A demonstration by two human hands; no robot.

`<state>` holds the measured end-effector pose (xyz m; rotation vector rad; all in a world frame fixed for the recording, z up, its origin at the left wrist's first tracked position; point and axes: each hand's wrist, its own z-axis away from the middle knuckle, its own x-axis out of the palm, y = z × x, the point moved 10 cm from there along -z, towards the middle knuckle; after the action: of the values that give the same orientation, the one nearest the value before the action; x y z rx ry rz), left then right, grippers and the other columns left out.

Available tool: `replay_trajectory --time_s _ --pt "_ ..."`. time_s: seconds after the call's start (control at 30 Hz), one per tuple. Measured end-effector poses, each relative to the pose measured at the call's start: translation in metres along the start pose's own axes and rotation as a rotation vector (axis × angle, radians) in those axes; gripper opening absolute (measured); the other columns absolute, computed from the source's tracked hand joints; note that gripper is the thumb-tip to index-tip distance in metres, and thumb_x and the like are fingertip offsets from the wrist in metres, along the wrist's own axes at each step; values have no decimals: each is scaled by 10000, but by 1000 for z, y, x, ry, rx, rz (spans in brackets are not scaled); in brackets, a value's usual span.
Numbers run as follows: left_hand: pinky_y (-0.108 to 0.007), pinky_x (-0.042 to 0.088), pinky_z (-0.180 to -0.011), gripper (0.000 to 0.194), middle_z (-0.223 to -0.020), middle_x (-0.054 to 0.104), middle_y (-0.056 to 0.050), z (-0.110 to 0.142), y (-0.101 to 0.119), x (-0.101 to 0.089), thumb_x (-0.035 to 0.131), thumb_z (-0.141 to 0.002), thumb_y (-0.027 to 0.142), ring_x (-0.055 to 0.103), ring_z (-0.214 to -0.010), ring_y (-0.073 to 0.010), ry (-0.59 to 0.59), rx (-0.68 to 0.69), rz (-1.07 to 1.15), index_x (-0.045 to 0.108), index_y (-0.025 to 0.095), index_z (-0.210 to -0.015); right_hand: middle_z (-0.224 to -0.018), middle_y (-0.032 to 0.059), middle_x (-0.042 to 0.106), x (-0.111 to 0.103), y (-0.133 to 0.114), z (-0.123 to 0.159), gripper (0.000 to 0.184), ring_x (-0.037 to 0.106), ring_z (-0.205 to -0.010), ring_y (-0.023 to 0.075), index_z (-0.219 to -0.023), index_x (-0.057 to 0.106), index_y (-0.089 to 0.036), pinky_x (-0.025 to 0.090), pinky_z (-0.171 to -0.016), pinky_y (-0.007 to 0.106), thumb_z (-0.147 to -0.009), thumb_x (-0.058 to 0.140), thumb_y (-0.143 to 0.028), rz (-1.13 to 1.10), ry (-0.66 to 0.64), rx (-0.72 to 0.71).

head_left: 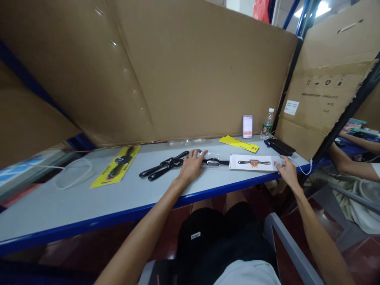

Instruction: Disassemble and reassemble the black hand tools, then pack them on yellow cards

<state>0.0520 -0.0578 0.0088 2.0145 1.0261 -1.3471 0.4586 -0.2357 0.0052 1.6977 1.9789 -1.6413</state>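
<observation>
My left hand [191,164] is on the table with its fingers bent over the left end of a black spokeshave [213,162]. A clear plastic shell [212,155] lies against that tool, and the palm hides part of both. Just left of the hand lie more black spokeshaves [164,165], side by side and partly crossing. My right hand [286,170] pinches the right end of a white printed card [253,162], which pictures a spokeshave. The card's left end covers the tip of the tool's right handle.
Toward the left lies a yellow card with a packed black spokeshave [120,164]. Behind the white card are yellow cards [239,143], a phone [247,126], a water bottle [267,124] and a black case [280,146]. Cardboard walls [208,79] enclose the table; another person's arm [341,158] shows right.
</observation>
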Motion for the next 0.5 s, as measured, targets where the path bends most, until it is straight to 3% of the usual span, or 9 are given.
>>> replay_trajectory --time_s 0.1,0.2,0.3,0.4,0.5 --pt "-550 430 -1068 789 -1471 480 -187 1 -1 1 486 -781 47 404 -1399 -359 3 5 -7 417 214 -1548 -782 69 694 0 4 -2 529 622 -703 240 -1262 679 -167 463 -694 342 -827 597 -456 122 17 -56" --pt "-648 291 -1167 845 -1548 421 -214 3 5 -4 537 -765 60 273 -1505 -395 31 25 -40 368 196 -1582 -776 55 680 5 11 -3 576 590 -670 220 -1269 670 -148 450 -694 335 -806 607 -484 82 1 -59" --pt "-688 198 -1205 882 -1619 357 -179 6 37 -7 610 -773 119 190 -1551 -403 18 146 20 342 260 -1601 -719 33 634 9 14 -4 632 561 -636 205 -1268 665 -118 438 -679 329 -804 588 -540 14 -4 -65" --pt "-690 160 -1223 687 -1632 363 -118 5 78 -9 624 -869 268 179 -1561 -393 12 272 122 462 335 -1533 -689 22 607 10 15 -3 665 541 -622 198 -1274 661 -119 427 -672 328 -816 566 -591 -17 21 -73" --pt "-705 159 -1217 532 -1594 412 -134 -1 99 -5 558 -957 412 205 -1551 -399 31 281 168 535 319 -1480 -695 18 601 12 17 -1 669 528 -610 192 -1285 653 -123 423 -666 327 -826 558 -600 -38 33 -70"
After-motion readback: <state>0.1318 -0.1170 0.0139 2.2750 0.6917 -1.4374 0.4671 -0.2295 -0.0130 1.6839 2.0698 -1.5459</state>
